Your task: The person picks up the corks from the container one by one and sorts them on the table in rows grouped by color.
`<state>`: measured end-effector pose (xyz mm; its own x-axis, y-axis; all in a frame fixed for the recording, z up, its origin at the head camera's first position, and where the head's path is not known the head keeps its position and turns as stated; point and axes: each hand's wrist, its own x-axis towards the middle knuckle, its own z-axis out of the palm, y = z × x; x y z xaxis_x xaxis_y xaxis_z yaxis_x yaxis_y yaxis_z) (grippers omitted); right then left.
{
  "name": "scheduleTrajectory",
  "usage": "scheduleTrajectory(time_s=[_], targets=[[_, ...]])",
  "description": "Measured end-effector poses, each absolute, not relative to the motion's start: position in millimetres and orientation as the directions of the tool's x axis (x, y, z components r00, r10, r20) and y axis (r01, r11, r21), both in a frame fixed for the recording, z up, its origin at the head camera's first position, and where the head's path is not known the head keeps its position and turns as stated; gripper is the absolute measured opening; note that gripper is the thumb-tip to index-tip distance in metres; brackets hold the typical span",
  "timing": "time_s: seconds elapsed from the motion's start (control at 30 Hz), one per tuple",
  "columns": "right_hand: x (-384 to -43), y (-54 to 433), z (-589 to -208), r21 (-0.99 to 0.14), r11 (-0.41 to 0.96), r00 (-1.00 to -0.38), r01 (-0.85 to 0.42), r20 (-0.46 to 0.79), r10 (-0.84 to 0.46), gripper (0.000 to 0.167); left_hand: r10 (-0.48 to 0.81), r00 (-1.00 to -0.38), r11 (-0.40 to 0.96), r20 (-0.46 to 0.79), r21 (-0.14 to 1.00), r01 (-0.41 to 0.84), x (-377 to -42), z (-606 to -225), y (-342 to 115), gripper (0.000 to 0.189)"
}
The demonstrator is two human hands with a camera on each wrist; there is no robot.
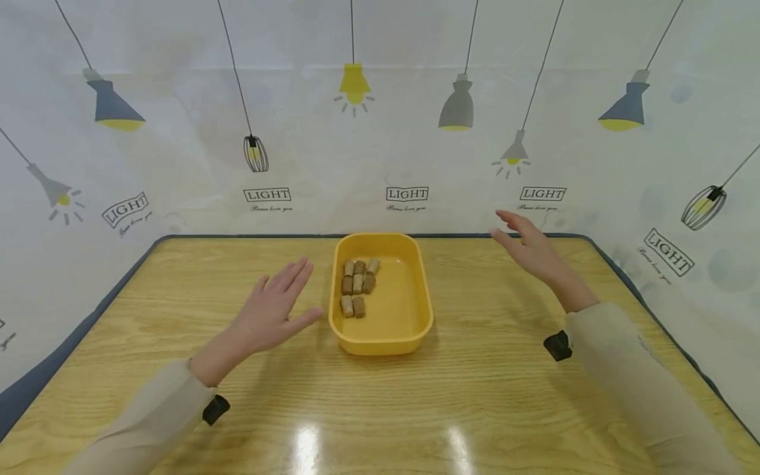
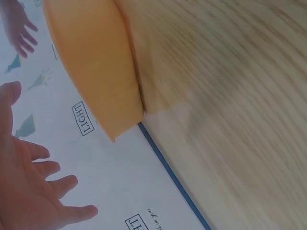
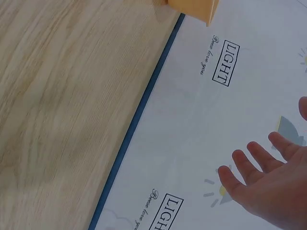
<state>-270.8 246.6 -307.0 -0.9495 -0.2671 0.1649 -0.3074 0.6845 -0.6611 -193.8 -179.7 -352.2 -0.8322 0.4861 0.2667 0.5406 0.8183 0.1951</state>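
Note:
A yellow rectangular bin [image 1: 396, 297] with rounded corners stands on the wooden table against its far edge. Along its left side lie several small, short cylinder-like pieces [image 1: 358, 284], some tan and some darker brown, grouped in rough rows. My left hand [image 1: 267, 310] hovers left of the bin, fingers extended and thumb spread toward the bin's rim, holding nothing. Well to the right of the bin my right hand [image 1: 534, 254] is raised, its fingers relaxed and nothing in them. Both wrist views show spread fingers, with the bin's outer wall [image 2: 96, 62] beside the left hand.
The wooden table [image 1: 386, 409] has a dark blue edge [image 1: 261, 235]. Behind it and at both sides hangs a white sheet [image 1: 404, 152] printed with lamps and the word LIGHT. A small black device [image 1: 216, 409] sits at the left wrist, another [image 1: 558, 346] at the right.

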Motion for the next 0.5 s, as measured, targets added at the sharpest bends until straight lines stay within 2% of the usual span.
scheduleTrajectory(time_s=[0.5], targets=[[-291.1, 179.8, -314.3, -0.719, 0.635, -0.95, -0.282, 0.116, -0.291, 0.053, 0.529, -0.82, 0.806, 0.219, 0.173, 0.566, -187.8, -368.0, -164.4, 0.076]])
